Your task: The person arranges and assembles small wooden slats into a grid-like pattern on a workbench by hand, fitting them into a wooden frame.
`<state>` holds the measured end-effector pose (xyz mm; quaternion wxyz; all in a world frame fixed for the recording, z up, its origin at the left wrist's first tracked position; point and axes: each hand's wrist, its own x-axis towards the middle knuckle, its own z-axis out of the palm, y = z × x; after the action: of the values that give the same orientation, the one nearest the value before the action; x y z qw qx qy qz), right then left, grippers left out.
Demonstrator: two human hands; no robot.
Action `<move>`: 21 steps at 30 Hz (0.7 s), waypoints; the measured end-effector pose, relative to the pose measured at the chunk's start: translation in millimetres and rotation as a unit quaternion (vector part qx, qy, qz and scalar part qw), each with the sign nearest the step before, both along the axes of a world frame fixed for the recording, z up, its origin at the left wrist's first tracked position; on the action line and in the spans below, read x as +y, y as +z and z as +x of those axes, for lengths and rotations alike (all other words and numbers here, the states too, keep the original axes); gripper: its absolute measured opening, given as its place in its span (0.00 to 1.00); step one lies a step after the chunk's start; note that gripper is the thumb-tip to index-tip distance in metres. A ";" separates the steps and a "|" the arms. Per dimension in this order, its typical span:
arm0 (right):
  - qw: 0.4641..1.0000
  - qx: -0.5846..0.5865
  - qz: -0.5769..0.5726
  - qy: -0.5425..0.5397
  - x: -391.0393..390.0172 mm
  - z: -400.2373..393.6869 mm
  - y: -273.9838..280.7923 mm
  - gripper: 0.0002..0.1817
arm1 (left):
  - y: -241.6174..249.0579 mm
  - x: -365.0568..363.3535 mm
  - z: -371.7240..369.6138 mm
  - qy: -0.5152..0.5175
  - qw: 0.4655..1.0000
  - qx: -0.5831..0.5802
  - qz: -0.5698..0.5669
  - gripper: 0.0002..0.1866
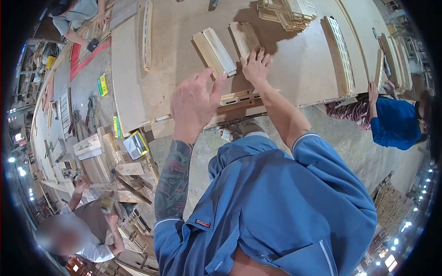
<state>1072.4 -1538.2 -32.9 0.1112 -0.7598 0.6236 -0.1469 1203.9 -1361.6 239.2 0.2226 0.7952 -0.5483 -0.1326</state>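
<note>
My right hand (256, 66) rests with spread fingers on the near end of a short stack of wooden slats (243, 36) on the workbench. Left of it lies another pair of slats (214, 50), one pale and one more yellow. My left hand (195, 99) is raised over the bench's near edge, thumb apart from the fingers, nothing seen in it. Its fingertips come close to the near end of that pair in the picture; contact cannot be made out. Just below both, a slotted wooden strip (239, 99) lies along the bench edge.
A pile of slats (287, 14) stands at the back of the bench (294, 69). Slotted strips lie left (147, 34) and right (340, 55). Co-workers are at the right (396, 122), upper left (76, 20) and lower left (92, 225). Wood pieces and tools crowd the left.
</note>
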 end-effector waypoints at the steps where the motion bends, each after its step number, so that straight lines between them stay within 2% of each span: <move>1: 0.999 0.006 -0.035 0.015 4.5 2.8 3.1 0.42 | 0.9 0.3 -0.5 0.000 1.000 -0.002 0.000 0.28; 3: 0.997 0.008 -0.067 0.028 19.2 14.9 9.1 0.41 | 3.0 0.9 -1.6 0.007 1.000 -0.007 0.006 0.27; 5: 0.988 -0.063 -0.086 0.115 39.0 37.7 17.9 0.38 | -2.1 1.1 -0.4 0.006 1.000 -0.014 -0.005 0.27; 6: 0.988 -0.064 -0.083 0.112 50.5 45.6 21.4 0.38 | -4.6 2.5 -1.2 0.007 1.000 -0.018 -0.016 0.27; 8: 0.960 -0.009 -0.054 0.274 67.3 60.6 26.7 0.34 | 0.1 2.9 -3.0 0.003 1.000 -0.005 -0.006 0.27; 12: 0.952 -0.007 -0.065 0.299 78.2 71.8 16.7 0.29 | -3.9 5.3 -2.6 0.003 1.000 -0.012 -0.011 0.27; 14: 0.930 -0.070 -0.015 0.361 78.7 64.9 22.1 0.27 | -5.4 6.8 -3.4 0.004 1.000 -0.009 -0.021 0.27; 15: 0.929 -0.069 -0.017 0.363 76.7 67.6 24.1 0.27 | -5.4 6.1 -3.5 0.006 0.999 -0.007 -0.033 0.27; 17: 0.942 -0.087 0.092 0.310 75.3 75.6 27.6 0.29 | -4.7 5.6 -2.7 0.005 1.000 -0.010 -0.022 0.26; 18: 0.941 -0.087 0.091 0.315 73.1 78.6 34.0 0.29 | -4.6 5.1 -1.6 0.004 1.000 -0.012 -0.010 0.26; 20: 0.969 0.011 0.075 0.235 71.0 82.1 45.8 0.29 | -8.9 3.9 -0.2 0.017 1.000 -0.013 -0.023 0.26; 21: 0.967 0.013 0.078 0.242 63.3 81.5 44.6 0.29 | -10.7 3.4 -0.4 0.023 0.999 -0.011 -0.033 0.26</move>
<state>1153.9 -1474.9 11.7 0.1940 -0.8790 0.4318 -0.0569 1203.5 -1358.2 228.5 0.2456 0.8010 -0.5367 -0.1000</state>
